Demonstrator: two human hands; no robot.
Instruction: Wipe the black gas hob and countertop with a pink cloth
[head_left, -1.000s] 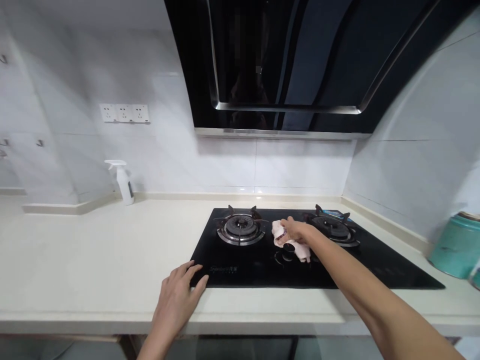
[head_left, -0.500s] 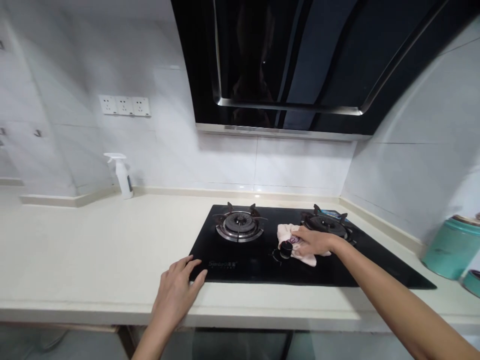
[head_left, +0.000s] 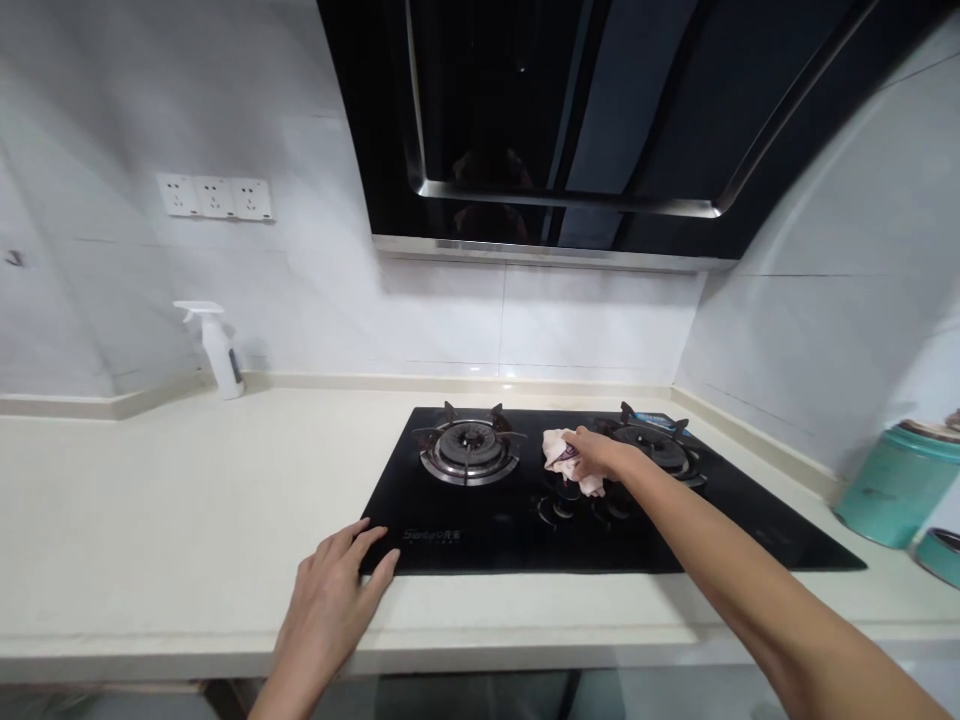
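Observation:
A black glass gas hob (head_left: pixel 675 545) is set into the cream countertop (head_left: pixel 172 520). It has a left burner (head_left: pixel 469 452) and a right burner (head_left: pixel 651 443). My right hand (head_left: pixel 596 455) presses a crumpled pale cloth (head_left: pixel 559 450) onto the glass between the two burners, fingers closed on it. Just in front of the cloth are the hob's knobs (head_left: pixel 564 500). My left hand (head_left: pixel 334 590) lies flat with fingers spread on the counter, fingertips touching the hob's front left corner.
A white spray bottle (head_left: pixel 216 348) stands against the back wall at left, under a row of sockets (head_left: pixel 215 196). A black range hood (head_left: pixel 585 120) hangs overhead. A teal canister (head_left: pixel 896 485) sits at the right edge of the counter.
My right hand has slid the cloth back away from the knobs and a little left, toward the gap between the burners. My left hand has stayed planted at the hob's corner.

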